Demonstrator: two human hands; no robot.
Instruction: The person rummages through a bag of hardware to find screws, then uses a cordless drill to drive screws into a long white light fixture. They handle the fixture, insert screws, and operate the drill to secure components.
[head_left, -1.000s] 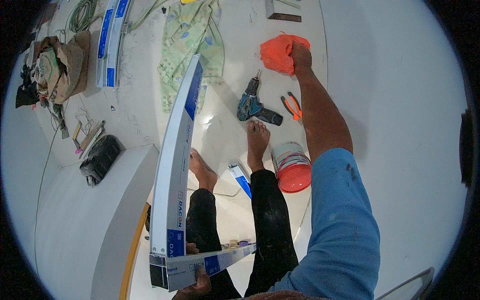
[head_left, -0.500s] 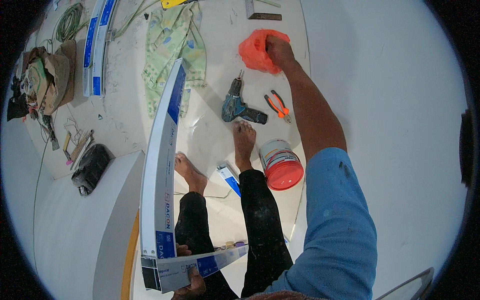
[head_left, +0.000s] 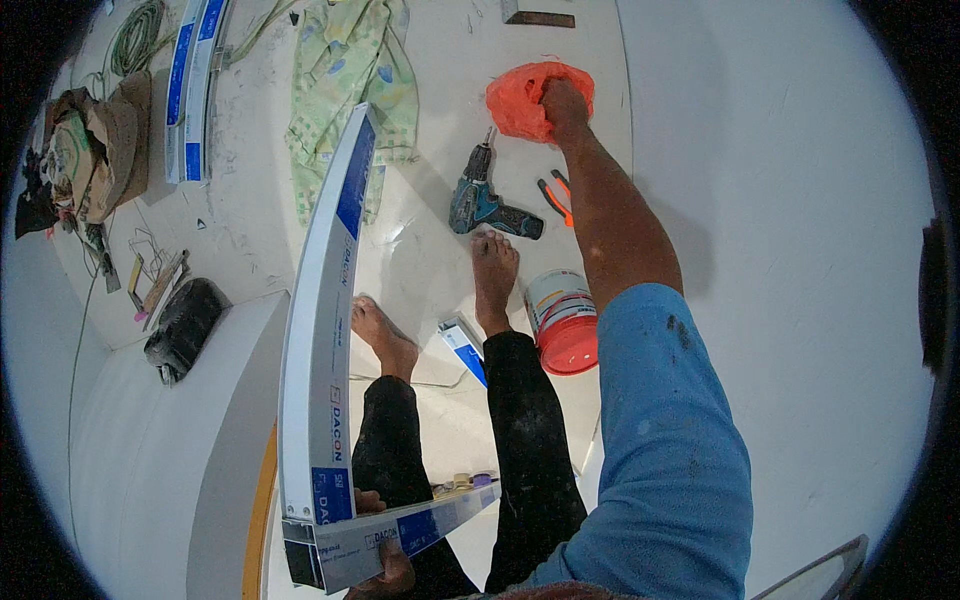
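Note:
My left hand grips a white, blue-labelled metal profile near its corner. Two lengths meet there at an angle; the longer one reaches away over the floor, the shorter points right. My right hand is stretched far forward into the mouth of a red plastic bag, which hides its fingers. On the floor nearer me lies a cordless drill with a bit fitted. Beside it are orange-and-black pliers, partly covered by my right forearm.
A grey-and-red bucket stands by my right foot, with a short profile offcut between my feet. A green patterned cloth lies ahead. Long profiles, a brown bag and a black case are leftward. A white wall runs along the right.
My right forearm has shifted slightly left over the pliers, and the hand is still inside the red bag. The view has shifted a little. My left hand keeps its grip on the profile.

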